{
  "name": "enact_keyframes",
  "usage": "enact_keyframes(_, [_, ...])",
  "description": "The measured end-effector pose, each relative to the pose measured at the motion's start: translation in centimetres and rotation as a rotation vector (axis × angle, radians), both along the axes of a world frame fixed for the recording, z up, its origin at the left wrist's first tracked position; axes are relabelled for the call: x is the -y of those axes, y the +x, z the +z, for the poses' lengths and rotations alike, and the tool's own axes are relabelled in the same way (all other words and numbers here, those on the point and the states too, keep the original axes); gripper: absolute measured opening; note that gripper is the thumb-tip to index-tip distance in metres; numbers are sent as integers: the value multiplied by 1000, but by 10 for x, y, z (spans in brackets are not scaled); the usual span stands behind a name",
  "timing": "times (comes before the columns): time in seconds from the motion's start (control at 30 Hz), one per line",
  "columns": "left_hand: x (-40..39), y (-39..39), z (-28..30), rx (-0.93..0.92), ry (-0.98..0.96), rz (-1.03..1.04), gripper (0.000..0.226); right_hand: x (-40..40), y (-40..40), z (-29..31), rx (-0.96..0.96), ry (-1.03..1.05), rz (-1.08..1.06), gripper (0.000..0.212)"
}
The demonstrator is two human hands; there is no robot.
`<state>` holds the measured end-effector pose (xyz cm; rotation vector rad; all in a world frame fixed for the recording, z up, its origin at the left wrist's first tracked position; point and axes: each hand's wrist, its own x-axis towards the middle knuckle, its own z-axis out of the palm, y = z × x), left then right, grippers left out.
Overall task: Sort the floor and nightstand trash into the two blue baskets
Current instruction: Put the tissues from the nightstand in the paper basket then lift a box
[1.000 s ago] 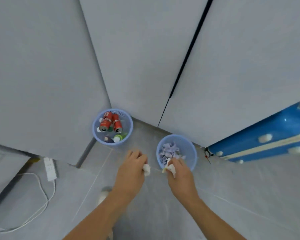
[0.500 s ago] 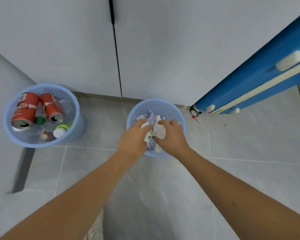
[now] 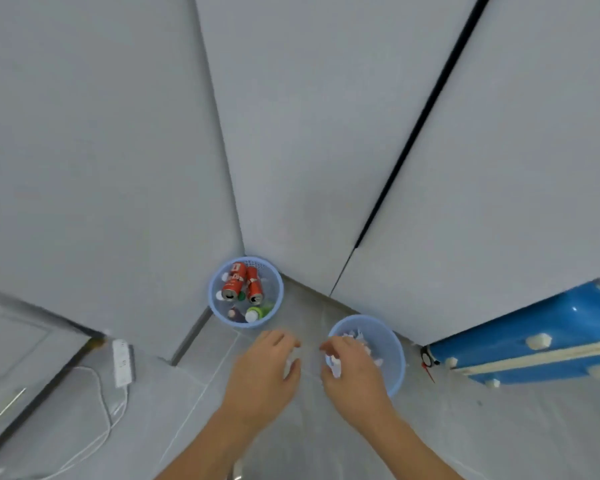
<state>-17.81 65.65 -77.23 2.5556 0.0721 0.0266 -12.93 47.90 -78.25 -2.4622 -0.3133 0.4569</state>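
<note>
While both hands (image 3: 352, 370) pinch tissue scraps (image 3: 334, 364), I'd center each grip over the right basket (image 3: 392, 344) before letting go; the cans basket (image 3: 274, 278) stays clear.

A corner of a home bedroom or similar living room, seen from above; pale grey flat-fronted wardrobe doors (image 3: 326, 133) with a dark gap between two panels rise from a grey tiled floor (image 3: 499, 438); a glossy blue hard-shell suitcase (image 3: 534, 341) with white feet lies on its side against the doors at right; a white power strip (image 3: 122, 362) with a trailing white cable lies on the floor at left; two small blue plastic baskets sit by the doors, the left basket (image 3: 215, 306) holding red drink cans, the right basket (image 3: 392, 341) holding crumpled paper.
</note>
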Motion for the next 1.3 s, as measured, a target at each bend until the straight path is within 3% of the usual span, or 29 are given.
enact_keyframes(0.17, [-91,-112,104,7,43,288,24,-109,-80,82,18,124,252,35])
enact_keyframes(0.27, [-157,-181,131,9,66,479,25,-189,-115,105,-7,149,398,63])
enact_keyframes(0.33, [-200,-218,142,11,59,605,22,-239,-137,123,-64,168,448,70])
enact_keyframes(0.53, [-349,-345,135,-7,39,974,22,-413,-217,124,-82,149,731,37])
enact_keyframes(0.7, [-467,-403,98,-5,10,1187,22,-563,-271,81,-104,164,890,29])
enact_keyframes(0.83, [-565,-409,72,-16,-32,1281,38,-657,-291,37,-111,55,926,44])
enact_keyframes(1.07, [-696,-342,22,-243,-131,1289,85,-747,-283,-33,-85,-190,894,101])
enact_keyframes(1.2, [-714,-308,-20,-401,-94,1255,106,-758,-300,-58,-76,-215,952,104])
enact_keyframes(1.3, [-719,-301,-38,-417,-8,1276,110,-763,-310,-71,13,-238,926,104])
